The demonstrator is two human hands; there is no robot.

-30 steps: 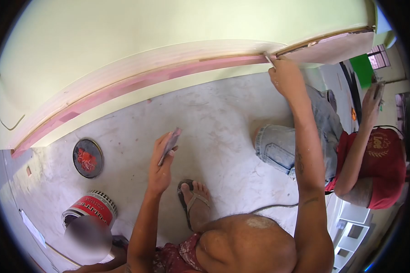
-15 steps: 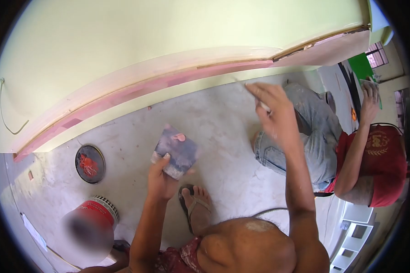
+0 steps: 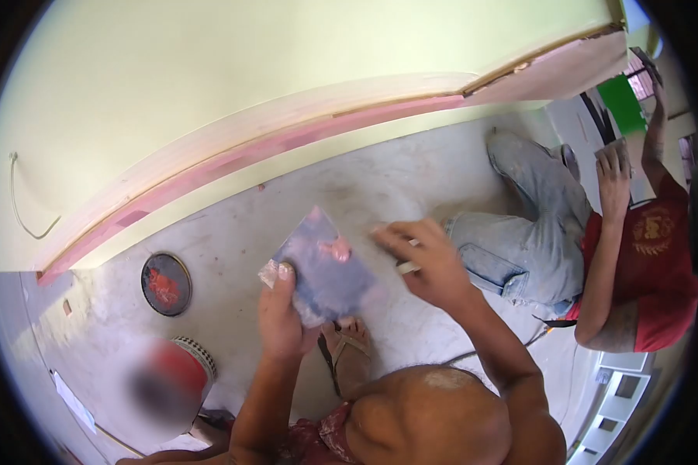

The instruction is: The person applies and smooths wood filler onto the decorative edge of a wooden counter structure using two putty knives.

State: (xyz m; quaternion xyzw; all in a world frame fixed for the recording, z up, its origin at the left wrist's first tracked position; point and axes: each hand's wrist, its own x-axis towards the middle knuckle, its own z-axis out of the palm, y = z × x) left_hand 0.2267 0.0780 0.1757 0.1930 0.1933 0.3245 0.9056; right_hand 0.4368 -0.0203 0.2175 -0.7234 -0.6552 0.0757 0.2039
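My left hand (image 3: pixel 281 314) grips a flat, square putty board (image 3: pixel 318 275) by its near edge, thumb on top. The board is smeared and dusty, and a dab of pink putty (image 3: pixel 336 249) sits near its right side. Just right of the board, my right hand (image 3: pixel 433 262) is closed round a putty knife (image 3: pixel 409 267). Its pale handle shows between the fingers, while the blade is blurred and mostly hidden. Both hands are above the grey floor, in front of the wall's pink-filled strip (image 3: pixel 279 146).
A round lid (image 3: pixel 166 284) with reddish putty lies on the floor at left, near a red and white bucket (image 3: pixel 188 370). At right a co-worker in a red shirt (image 3: pixel 659 263) sits close by, jeans stretched toward the wall. A cable (image 3: pixel 15 194) hangs from the wall.
My right hand has come down from near the wall toward the board. The board has shifted slightly right. The co-worker's hand and held plate have moved left and lower, and another raised hand now shows.
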